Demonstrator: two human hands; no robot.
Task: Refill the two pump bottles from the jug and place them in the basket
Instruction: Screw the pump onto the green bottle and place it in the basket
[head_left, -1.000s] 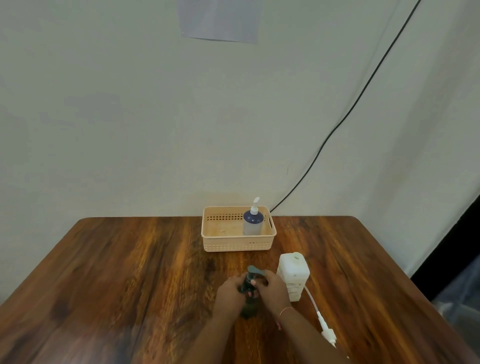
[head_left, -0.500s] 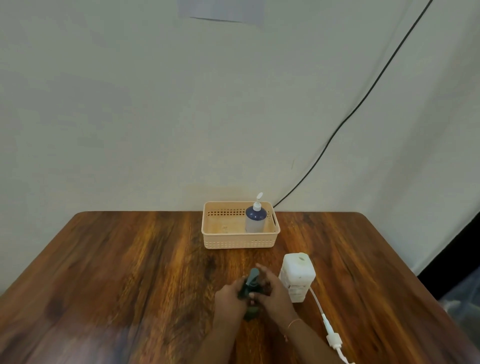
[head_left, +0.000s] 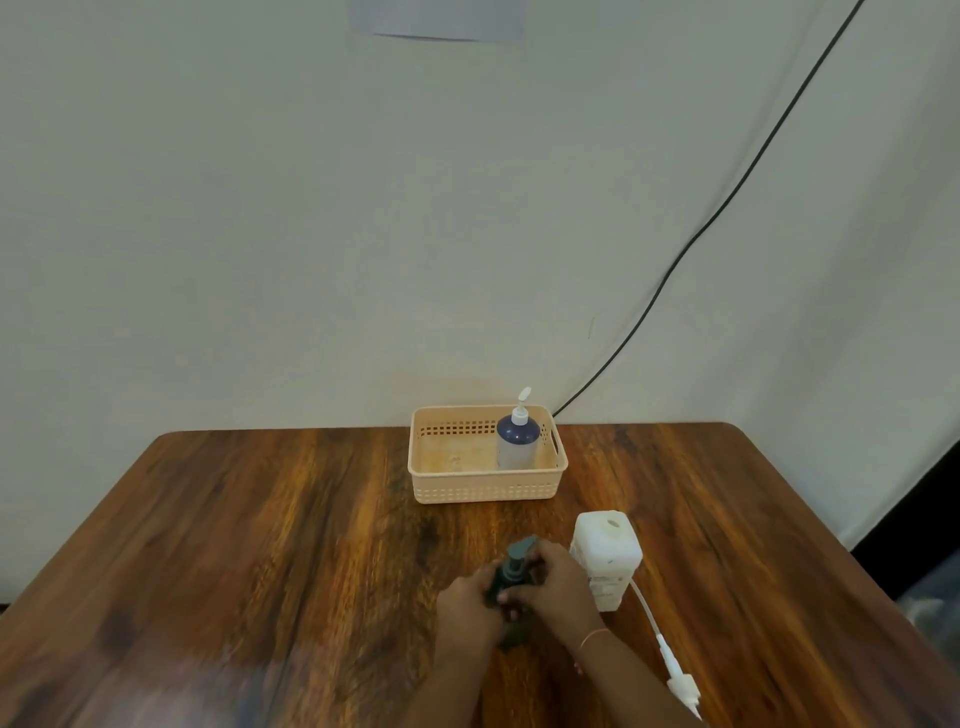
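Note:
A dark green pump bottle stands on the wooden table in front of me. My left hand wraps its body from the left. My right hand grips its neck just under the grey-green pump head. Most of the bottle is hidden by my fingers. The white jug stands upright just right of my right hand, its top opening uncapped. Further back, a beige basket holds a pump bottle with a dark blue top and white pump in its right half.
A white pump with a long tube lies on the table to the right of my right forearm. A black cable runs down the wall behind the basket. The table's right edge lies near a dark gap.
The camera view shifted slightly. My hands stay clasped on the green bottle, and its pump head has turned a little.

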